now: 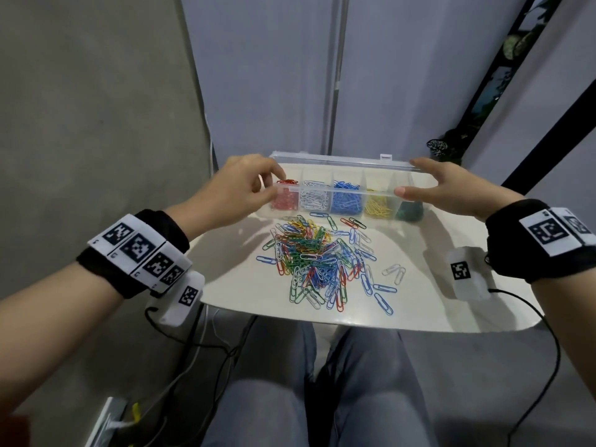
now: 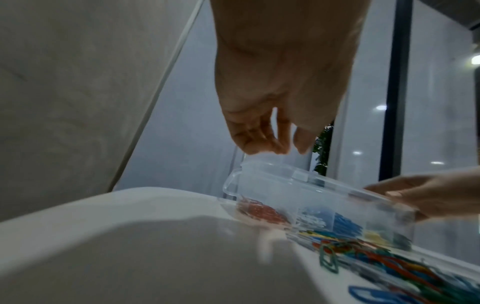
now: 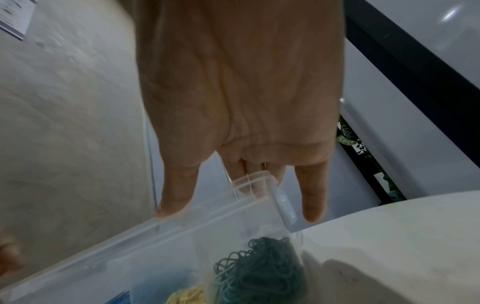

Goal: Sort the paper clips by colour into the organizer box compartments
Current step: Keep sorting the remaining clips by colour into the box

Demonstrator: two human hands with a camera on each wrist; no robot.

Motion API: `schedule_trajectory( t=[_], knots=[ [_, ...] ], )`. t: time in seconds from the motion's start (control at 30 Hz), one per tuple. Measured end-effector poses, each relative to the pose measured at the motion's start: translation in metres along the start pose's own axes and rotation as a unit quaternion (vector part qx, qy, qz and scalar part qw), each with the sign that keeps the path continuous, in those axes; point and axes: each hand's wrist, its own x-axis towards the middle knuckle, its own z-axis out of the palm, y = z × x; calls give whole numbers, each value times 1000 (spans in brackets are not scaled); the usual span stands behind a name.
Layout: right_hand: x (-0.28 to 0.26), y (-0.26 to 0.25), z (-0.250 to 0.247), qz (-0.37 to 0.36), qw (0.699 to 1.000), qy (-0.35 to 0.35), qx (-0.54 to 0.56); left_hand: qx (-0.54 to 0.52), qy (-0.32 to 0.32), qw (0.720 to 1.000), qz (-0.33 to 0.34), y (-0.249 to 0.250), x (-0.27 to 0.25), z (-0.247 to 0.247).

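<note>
Mixed paper clips (image 1: 319, 262) are lying heaped on the surface (image 1: 435, 304) nearest us, just before the organizer box (image 1: 342, 195). Beyond, we're bracketing it: left hand (image 1: 238, 188) fingers curled, pinching its red-compartment end; right hand (image 1: 451, 188) spread, straight fingers pressing the green end. We're judging: steady it level so sorted colours aren't spilling across dividers.

You sat at a white, smooth-topped table with a rounded near edge (image 1: 435, 324), your knees in grey trousers (image 1: 371, 398) under it. A bare grey concrete wall (image 1: 96, 108) stood off its left edge, and pale blue-grey panels (image 1: 274, 75) rose behind its far edge. A black metal frame (image 1: 548, 140) slanted past the far right corner, with dark green leafy plants (image 1: 451, 140) beside it. Black cables (image 1: 548, 366) hung below the near edge.
</note>
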Motion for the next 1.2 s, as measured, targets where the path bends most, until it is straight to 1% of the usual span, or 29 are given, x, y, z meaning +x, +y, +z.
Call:
schedule_trajectory(
  t=[0.1, 0.17, 0.33, 0.43, 0.5, 0.6, 0.73, 0.87, 0.97, 1.03, 1.1, 1.2],
  knots=[
    [1, -1, -2, 8, 1000, 1, 2, -11, -121, 992, 36, 9, -7, 5],
    [0, -2, -3, 15, 1000, -2, 5, -8, -180, 983, 44, 14, -8, 12],
    [1, -5, -6, 26, 1000, -8, 6, 50, -275, 957, 78, 31, -1, 25],
    [0, -5, -6, 29, 1000, -6, 4, 53, -328, 939, 84, 37, 4, 29],
    [0, -5, -5, 31, 999, -3, 6, 58, -352, 929, 100, 38, 6, 31],
    [-1, -6, -5, 35, 999, -6, 5, 66, -349, 927, 117, 37, 8, 35],
    [-2, -6, -5, 39, 999, -3, 17, 43, -303, 945, 119, 33, 11, 39],
    [-3, -7, -4, 35, 999, 3, 24, 1, -264, 962, 65, 31, 14, 38],
    [-3, -6, -4, 34, 999, 3, 27, -68, -240, 968, 4, 32, 17, 31],
    [-3, -6, -4, 32, 999, 2, 26, -134, -239, 960, -51, 32, 18, 26],
    [-3, -6, -5, 30, 999, 4, 27, -203, -245, 943, -99, 34, 18, 22],
    [-3, -6, -4, 27, 999, 7, 27, -274, -252, 918, -138, 35, 17, 17]
  ],
)
